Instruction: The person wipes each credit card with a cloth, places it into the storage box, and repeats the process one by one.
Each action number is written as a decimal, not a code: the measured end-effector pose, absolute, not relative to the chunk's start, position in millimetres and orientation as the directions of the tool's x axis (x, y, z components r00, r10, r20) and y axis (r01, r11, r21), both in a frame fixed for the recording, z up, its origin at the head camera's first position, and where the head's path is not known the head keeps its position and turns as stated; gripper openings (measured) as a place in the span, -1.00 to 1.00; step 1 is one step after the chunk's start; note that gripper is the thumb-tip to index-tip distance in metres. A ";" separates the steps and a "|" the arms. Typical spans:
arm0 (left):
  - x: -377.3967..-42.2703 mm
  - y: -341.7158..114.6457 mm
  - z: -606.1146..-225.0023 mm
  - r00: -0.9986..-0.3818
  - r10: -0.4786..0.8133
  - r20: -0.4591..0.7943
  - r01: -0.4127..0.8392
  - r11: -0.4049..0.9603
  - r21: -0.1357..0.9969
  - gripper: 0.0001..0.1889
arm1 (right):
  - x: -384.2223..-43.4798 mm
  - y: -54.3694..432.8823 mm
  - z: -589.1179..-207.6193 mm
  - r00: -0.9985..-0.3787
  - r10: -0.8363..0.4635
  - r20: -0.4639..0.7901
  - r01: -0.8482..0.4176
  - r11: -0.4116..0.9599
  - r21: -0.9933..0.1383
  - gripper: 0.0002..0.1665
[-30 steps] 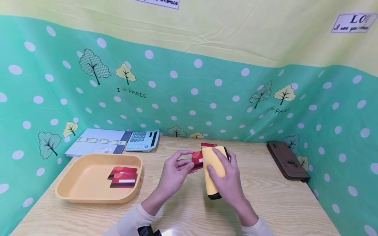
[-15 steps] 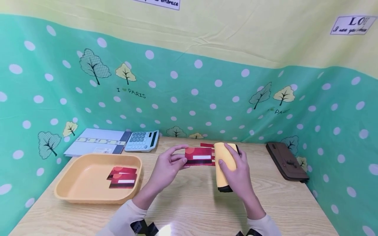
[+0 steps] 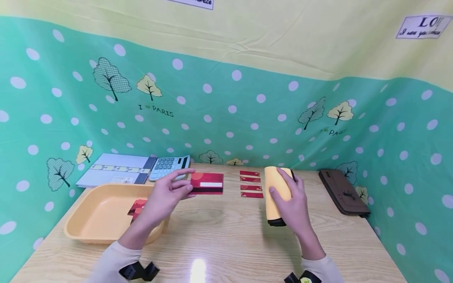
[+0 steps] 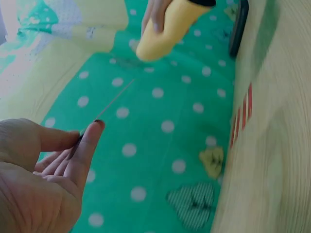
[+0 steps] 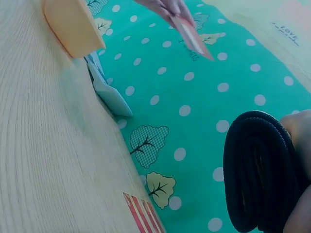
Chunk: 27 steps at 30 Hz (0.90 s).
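My left hand (image 3: 163, 198) pinches a red card (image 3: 211, 179) by its left end, thumb below and fingers behind. The card has a white panel and a dark stripe, and is held up over the table; the left wrist view shows it edge-on as a thin line. On the right, my right hand (image 3: 293, 202) grips a folded yellow cloth (image 3: 273, 196) with black edging, held upright. Its dark folded layers (image 5: 257, 174) face the right wrist camera. Two red cards (image 3: 137, 206) lie in the orange tray (image 3: 93, 220), partly hidden behind the left forearm.
Several small red strips (image 3: 251, 188) lie in a column on the wooden table (image 3: 226, 236) between the hands. A blue calculator (image 3: 166, 168) and a white folder (image 3: 116, 167) sit at the back left. A brown wallet (image 3: 343, 192) lies at the right by the polka-dot curtain (image 3: 226, 102).
The red card came out from beside the cloth and has moved left with my left hand, toward the tray. The cloth in my right hand shifted right, uncovering the red strips on the table.
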<state>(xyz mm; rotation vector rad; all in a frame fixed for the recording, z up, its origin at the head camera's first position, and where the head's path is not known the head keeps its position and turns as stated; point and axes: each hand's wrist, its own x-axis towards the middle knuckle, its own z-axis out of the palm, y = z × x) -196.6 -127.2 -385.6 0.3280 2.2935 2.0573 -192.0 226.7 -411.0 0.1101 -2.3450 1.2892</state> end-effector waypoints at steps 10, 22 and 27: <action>-191.3 -197.7 -385.2 -0.987 0.141 0.077 0.117 0.298 0.947 -0.46 | -192.0 227.5 -408.8 -0.899 0.146 0.414 -0.270 0.561 -0.783 -0.30; -197.7 -255.5 -400.8 -0.992 0.128 0.017 0.064 0.380 0.923 -0.34 | -194.3 227.8 -407.7 -0.904 0.139 0.404 -0.266 0.556 -0.787 -0.31; -201.5 -281.1 -412.8 -0.989 0.146 -0.015 0.031 0.306 0.952 -0.36 | -195.1 227.9 -407.7 -0.904 0.148 0.401 -0.258 0.559 -0.788 -0.30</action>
